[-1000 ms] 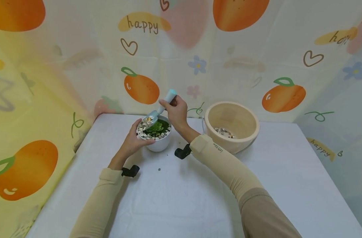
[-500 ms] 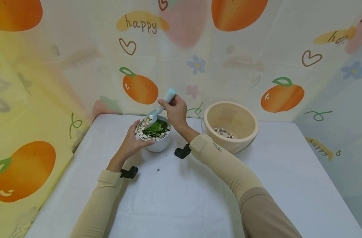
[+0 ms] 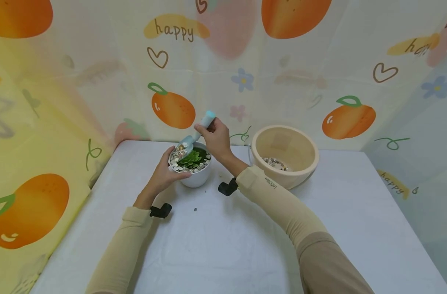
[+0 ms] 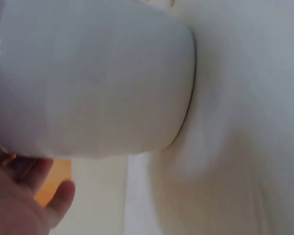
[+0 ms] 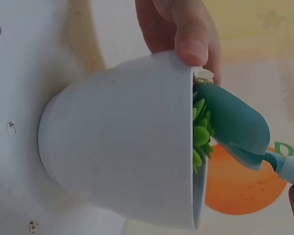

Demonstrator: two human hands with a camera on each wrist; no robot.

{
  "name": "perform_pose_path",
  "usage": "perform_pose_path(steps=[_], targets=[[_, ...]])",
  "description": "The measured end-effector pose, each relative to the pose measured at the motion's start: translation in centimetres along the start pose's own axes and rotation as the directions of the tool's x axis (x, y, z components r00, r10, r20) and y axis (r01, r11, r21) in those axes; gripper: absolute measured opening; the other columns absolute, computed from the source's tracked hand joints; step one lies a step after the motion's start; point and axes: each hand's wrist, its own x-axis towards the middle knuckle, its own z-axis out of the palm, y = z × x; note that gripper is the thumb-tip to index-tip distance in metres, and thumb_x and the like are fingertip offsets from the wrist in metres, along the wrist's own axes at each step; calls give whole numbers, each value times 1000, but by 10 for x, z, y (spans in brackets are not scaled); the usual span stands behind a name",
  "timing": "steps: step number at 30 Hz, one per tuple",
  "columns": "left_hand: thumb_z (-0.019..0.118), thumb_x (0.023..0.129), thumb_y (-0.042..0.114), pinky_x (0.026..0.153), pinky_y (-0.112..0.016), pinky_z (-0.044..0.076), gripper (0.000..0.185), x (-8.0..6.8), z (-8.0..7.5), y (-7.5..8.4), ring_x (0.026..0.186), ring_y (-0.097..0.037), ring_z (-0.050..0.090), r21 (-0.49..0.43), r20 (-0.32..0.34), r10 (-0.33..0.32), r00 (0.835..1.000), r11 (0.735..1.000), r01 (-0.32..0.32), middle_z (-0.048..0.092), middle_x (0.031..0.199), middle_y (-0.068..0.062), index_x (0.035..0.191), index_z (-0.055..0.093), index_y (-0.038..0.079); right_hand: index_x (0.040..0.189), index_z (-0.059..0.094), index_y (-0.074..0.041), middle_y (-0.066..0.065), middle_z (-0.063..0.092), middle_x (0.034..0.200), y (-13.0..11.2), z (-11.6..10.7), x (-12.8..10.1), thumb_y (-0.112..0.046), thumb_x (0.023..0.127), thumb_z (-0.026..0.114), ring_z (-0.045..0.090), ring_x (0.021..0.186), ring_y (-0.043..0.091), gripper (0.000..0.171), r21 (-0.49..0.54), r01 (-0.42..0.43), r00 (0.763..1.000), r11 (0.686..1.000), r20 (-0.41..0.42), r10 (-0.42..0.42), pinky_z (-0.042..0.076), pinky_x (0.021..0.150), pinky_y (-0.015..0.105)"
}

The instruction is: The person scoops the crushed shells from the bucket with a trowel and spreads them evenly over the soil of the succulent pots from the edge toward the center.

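The white-covered table [image 3: 245, 245] fills the space below the fruit-printed backdrop. At about two o'clock from the centre sits a wide beige ceramic bowl [image 3: 286, 155] with a few pebbles at its bottom. At roughly eleven o'clock stands the small white round pot [image 3: 194, 173], holding a green succulent [image 3: 192, 158] ringed with pale pebbles. The left hand [image 3: 164, 173] cups the pot's nine o'clock side, fingers curled round its wall, thumb on the rim. The right hand [image 3: 217, 139] pinches the handle of a small teal plastic scoop [image 3: 194, 136], its blade tilted down over the pot's rim.
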Motion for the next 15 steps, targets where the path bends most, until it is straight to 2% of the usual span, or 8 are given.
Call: perform_pose_path(steps=[6,10,15], targets=[[84,71,43,115,-60,24,115,-1,10,3,143,-37,26,117,-87,22,996,993,-12,26,155,-21,155,15,5,107,62,1,18,72,102,-4,-1,-1,-19,90,70,69,97,26,27,-16,31,999,999,-20,-31,56,85,31],[85,71,40,115,-59,25,113,-2,12,4,141,-37,28,119,-112,50,992,992,-36,30,153,-21,153,17,2,107,62,1,19,71,102,-4,-2,0,-19,90,71,69,96,26,28,-5,36,999,999,-33,-37,56,83,30],[85,72,38,115,-59,25,112,-5,9,4,141,-37,28,95,-94,44,995,995,-35,28,153,-22,153,17,3,105,63,2,20,70,99,-6,-4,1,-17,89,71,69,93,27,26,13,49,997,999,-63,-48,56,82,31]])
